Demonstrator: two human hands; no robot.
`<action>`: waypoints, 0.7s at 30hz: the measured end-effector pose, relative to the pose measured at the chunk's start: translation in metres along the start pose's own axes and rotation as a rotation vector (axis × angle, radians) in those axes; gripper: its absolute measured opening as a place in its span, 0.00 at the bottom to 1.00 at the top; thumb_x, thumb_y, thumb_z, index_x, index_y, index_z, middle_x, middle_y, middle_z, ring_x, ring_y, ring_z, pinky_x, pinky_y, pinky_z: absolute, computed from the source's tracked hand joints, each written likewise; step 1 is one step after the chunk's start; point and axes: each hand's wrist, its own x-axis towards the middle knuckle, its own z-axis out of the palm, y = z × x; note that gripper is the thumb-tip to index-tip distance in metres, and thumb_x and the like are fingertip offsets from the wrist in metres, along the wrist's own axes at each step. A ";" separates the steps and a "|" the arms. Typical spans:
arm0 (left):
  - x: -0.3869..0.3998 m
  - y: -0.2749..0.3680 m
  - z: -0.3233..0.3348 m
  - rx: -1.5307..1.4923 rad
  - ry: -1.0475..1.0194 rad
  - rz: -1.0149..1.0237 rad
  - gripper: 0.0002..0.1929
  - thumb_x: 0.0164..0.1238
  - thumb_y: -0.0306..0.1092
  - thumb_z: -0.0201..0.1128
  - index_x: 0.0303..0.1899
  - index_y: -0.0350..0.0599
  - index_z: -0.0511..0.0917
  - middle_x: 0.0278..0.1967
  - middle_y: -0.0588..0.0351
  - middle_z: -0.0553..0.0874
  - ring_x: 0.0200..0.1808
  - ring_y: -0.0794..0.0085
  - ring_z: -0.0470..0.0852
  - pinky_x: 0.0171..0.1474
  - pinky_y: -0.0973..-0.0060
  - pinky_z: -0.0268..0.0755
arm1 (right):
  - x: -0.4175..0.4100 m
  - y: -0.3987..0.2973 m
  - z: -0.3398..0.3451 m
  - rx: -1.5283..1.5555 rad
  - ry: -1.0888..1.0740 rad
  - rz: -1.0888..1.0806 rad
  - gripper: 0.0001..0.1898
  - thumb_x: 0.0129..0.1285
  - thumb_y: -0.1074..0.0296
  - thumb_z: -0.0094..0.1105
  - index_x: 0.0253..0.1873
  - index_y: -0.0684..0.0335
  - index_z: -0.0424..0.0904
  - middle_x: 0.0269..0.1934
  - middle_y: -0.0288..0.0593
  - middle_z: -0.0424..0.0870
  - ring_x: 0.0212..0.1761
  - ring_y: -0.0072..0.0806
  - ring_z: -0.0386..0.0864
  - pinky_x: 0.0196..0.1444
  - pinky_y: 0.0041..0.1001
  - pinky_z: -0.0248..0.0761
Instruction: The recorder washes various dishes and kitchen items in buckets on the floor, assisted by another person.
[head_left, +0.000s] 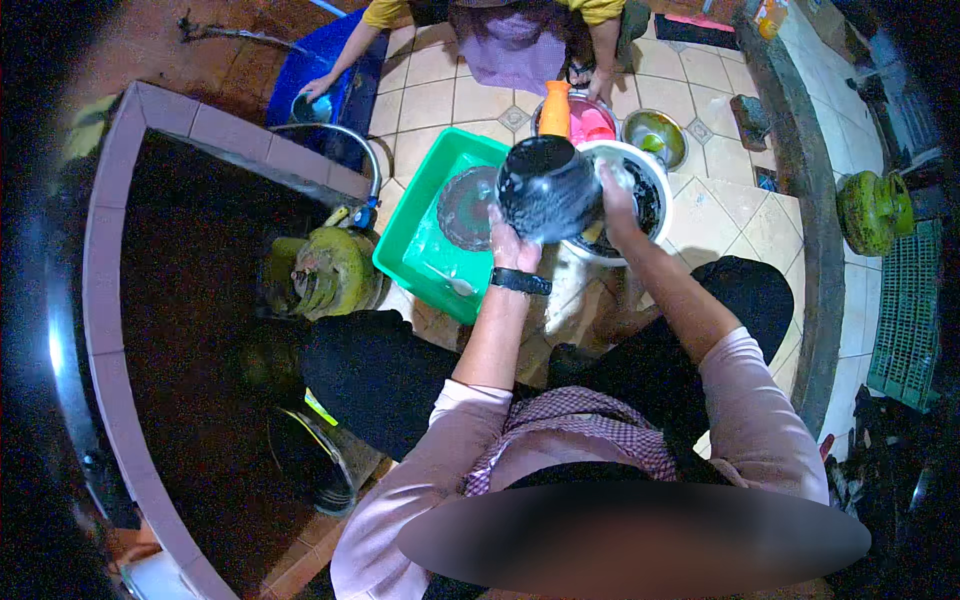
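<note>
A black, wet bowl or pot (546, 187) streaked with suds is tilted in the air between my hands. My left hand (514, 244), with a dark watch at the wrist, grips its lower left side. My right hand (616, 196) is at its right side, above the rim of a white bucket (661, 180). Whitish foam covers the right fingers; whether they hold a sponge is unclear. Dark, sudsy contents show inside the bucket. Left of the bowl stands a green plastic basin (405, 259), holding a round, clear-looking dish (466, 214) and a spoon (452, 282).
Opposite me, a person's hand (319, 86) reaches into a blue tub (289, 71). Their other hand (600, 86) is at a basin with pink items (589, 120). An orange bottle-like object (555, 109) and metal bowl (660, 135) stand nearby. A green gas cylinder (334, 270) is at left.
</note>
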 end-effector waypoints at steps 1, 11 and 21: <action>0.004 -0.001 -0.003 -0.002 -0.005 -0.084 0.22 0.68 0.47 0.34 0.49 0.44 0.70 0.47 0.52 0.76 0.48 0.63 0.75 0.52 0.63 0.68 | 0.006 -0.003 -0.002 0.206 -0.033 0.374 0.17 0.62 0.57 0.44 0.48 0.64 0.71 0.43 0.40 0.77 0.44 0.28 0.74 0.50 0.27 0.64; 0.070 -0.022 -0.089 0.106 0.210 0.033 0.11 0.63 0.38 0.46 0.43 0.45 0.71 0.31 0.58 0.78 0.29 0.73 0.75 0.32 0.74 0.70 | 0.069 -0.040 0.048 0.209 -0.364 0.599 0.22 0.52 0.55 0.60 0.48 0.60 0.71 0.42 0.39 0.78 0.43 0.28 0.76 0.48 0.34 0.68; 0.108 0.001 -0.160 0.208 0.742 0.471 0.21 0.54 0.35 0.55 0.49 0.36 0.64 0.43 0.49 0.71 0.40 0.64 0.71 0.44 0.67 0.66 | 0.242 0.094 0.081 -0.987 -0.485 0.068 0.23 0.52 0.63 0.59 0.53 0.65 0.67 0.46 0.44 0.76 0.46 0.33 0.74 0.50 0.28 0.65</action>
